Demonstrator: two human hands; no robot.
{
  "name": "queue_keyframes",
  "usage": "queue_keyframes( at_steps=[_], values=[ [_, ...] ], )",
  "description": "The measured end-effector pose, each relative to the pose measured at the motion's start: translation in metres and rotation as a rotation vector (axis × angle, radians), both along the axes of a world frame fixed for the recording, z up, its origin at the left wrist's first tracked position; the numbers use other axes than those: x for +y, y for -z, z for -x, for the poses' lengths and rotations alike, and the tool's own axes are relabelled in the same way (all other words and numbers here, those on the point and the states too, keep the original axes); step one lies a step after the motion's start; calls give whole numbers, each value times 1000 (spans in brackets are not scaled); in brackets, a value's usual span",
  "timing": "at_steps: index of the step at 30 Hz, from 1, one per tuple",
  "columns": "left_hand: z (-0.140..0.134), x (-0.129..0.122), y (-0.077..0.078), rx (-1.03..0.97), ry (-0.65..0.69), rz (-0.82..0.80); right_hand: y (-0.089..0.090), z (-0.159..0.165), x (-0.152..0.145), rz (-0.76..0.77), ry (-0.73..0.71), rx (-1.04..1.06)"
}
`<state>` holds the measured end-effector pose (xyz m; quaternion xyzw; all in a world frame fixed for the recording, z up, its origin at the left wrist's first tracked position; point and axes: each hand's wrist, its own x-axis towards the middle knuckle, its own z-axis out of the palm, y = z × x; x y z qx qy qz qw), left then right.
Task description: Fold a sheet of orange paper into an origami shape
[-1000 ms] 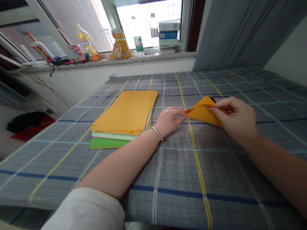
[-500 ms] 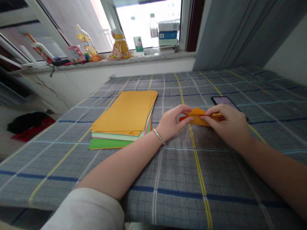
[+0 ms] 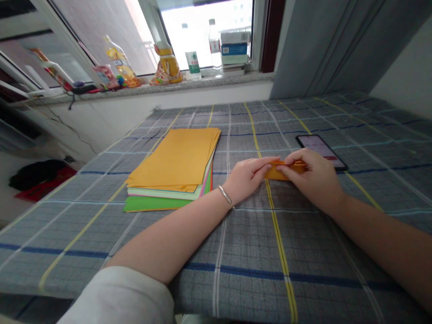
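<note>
On the far left, a bottle with a yellow label (image 3: pixel 121 65) stood on the windowsill (image 3: pixel 209 82). Nearer, toward the left of the checked cloth (image 3: pixel 249 252), lay a stack of coloured paper (image 3: pixel 175 155), orange sheets uppermost, with pale and green ones showing at the near edge. Those sheets lay flat and looked unfolded.

To the right of the stack was the left hand (image 3: pixel 245 175), a bracelet (image 3: pixel 225 195) at its wrist, its thumb and fingers closed narrowly on the left end of an orange paper piece (image 3: pixel 276 174). This piece lay between the two hands, right of the stack, as a small, narrow strip. Some folding seemed done, since layers showed along its far edge; the creases still looked loose, so pressing them flat seemed left. How many folds it had could not be told.

The right hand (image 3: pixel 312 173) pinched the piece's right part between thumb and fingers. Just beyond it, farther right, lay a phone (image 3: pixel 319 146), its screen lit.
</note>
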<state>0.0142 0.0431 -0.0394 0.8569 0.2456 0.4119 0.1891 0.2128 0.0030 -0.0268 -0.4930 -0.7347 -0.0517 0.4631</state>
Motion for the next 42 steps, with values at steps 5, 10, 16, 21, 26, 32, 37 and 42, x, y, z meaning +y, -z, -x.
queue_keyframes(
  at_steps=[5,10,16,21,26,32,37,42],
  values=[
    [-3,-3,1,-4,18,-17,-1,1,0,32,19,23],
    [-4,-4,-2,-36,45,23,-3,2,0,32,5,15],
    [2,8,-4,-231,-95,51,-5,-10,5,22,46,-59],
    [8,25,5,-396,-178,212,1,-23,20,105,77,137],
    [8,30,10,-461,-263,329,18,-24,36,232,-27,458],
    [5,27,7,-454,-344,439,23,-22,41,344,-116,620],
    [4,23,4,-482,-312,554,22,-19,38,373,-113,649],
    [7,24,1,-376,-339,508,19,-20,37,319,-50,625]
  ],
)
